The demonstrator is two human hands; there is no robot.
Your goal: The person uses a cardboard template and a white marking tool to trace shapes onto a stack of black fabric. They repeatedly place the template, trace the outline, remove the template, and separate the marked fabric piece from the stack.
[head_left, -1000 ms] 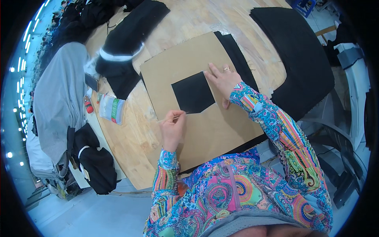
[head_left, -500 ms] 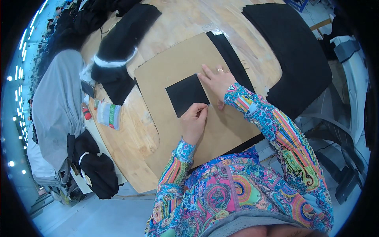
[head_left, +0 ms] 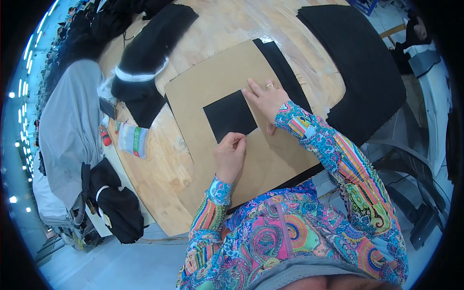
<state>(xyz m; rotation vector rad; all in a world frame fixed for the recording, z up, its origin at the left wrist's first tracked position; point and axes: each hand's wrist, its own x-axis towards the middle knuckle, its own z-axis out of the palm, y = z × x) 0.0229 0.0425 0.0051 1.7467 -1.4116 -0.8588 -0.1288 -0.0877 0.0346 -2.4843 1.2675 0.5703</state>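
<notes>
A tan sheet like card (head_left: 282,150) lies over black fabric (head_left: 285,72) on the table. Within the sheet is a black square (head_left: 229,113); whether it is a cut-out showing the fabric or a separate piece I cannot tell. My left hand (head_left: 229,152) is closed in a pinch at the square's near edge, its fingertips hiding whatever small thing they may hold. Flat on the sheet, fingers spread, my right hand (head_left: 266,99) presses beside the square's right edge.
Stacked black fabric (head_left: 362,67) covers the table's right side. A black bundle with a white band (head_left: 142,75) lies at the far left. Nearer on the left are a clear packet (head_left: 133,140), a small red item (head_left: 105,137) and a phone-like dark object (head_left: 107,108). Grey cloth (head_left: 72,125) hangs beyond.
My left hand has slid left and slightly nearer along the square's near edge, uncovering its near right corner. The right hand has stayed in place.
</notes>
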